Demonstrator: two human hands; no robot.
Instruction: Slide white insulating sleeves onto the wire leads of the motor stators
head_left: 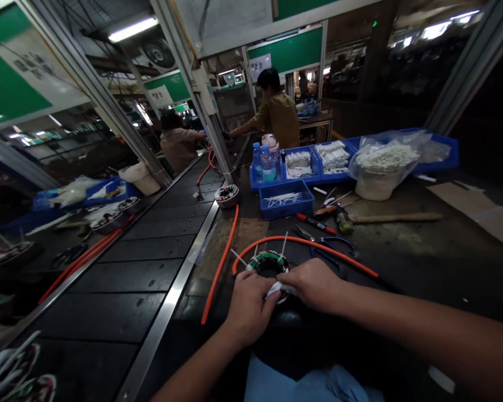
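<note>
At the near edge of the bench lies a ring-shaped motor stator [262,258] with green and dark windings and several white cable ties standing up from it. My left hand [249,304] is closed at the stator's near left side, its thumb against a white strip [275,287]. From the right, my right hand [316,285] is closed on the same strip, with its index finger pointing at it. The fingers hide the near part of the ring. An orange sleeved cable [293,239] arches behind the stator to the right.
A conveyor [151,251] with a metal edge runs along the left. Another stator [227,195] stands beside it. Behind my hands are a blue tray [285,201] of cable ties, pliers [337,243], a hammer [394,218] and a bagged tub [375,181]. Two people work farther off.
</note>
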